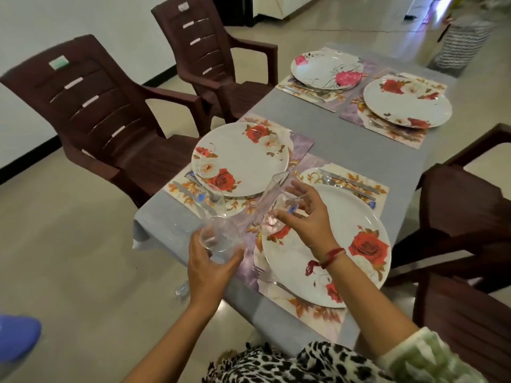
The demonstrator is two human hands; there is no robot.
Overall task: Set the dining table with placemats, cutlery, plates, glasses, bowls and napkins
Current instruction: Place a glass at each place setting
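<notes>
Leopard-print cloth [276, 363] and a pale green sleeve [414, 355] sit closest to me at the bottom of the feed. Ahead of them, the left grip [210, 269] is closed round a clear tumbler [219, 239], fingers curled about its side. It holds the tumbler in the air over the near corner of the grey-clothed counter [345, 139]. More clear glass shows just beyond that grip, too blurred for me to count.

The right grip [307, 219], with a red thread [334, 255] at its wrist, pinches a second glass [287, 207] between thumb and fingertips, clear of the counter. Under this grip I see a rose-patterned plate [356, 214] on a floral placemat [318, 310]. A fork [272, 283] rests on that mat on the near side of the grip. A knife and spoon [348, 183] lie on it just beyond the grip and to its right.

Beyond the gap between the two grips sits another rose plate [240, 158] on its own mat. Well beyond both grips, at the counter's far end, a pink-flowered plate [326, 67] and a red-flowered plate [406, 103] lie on mats side by side.

Off to the left of the left grip stand a brown plastic chair [96, 111] and a second chair [210, 51]. A dark chair [464, 217] stands to the right of the right grip.
</notes>
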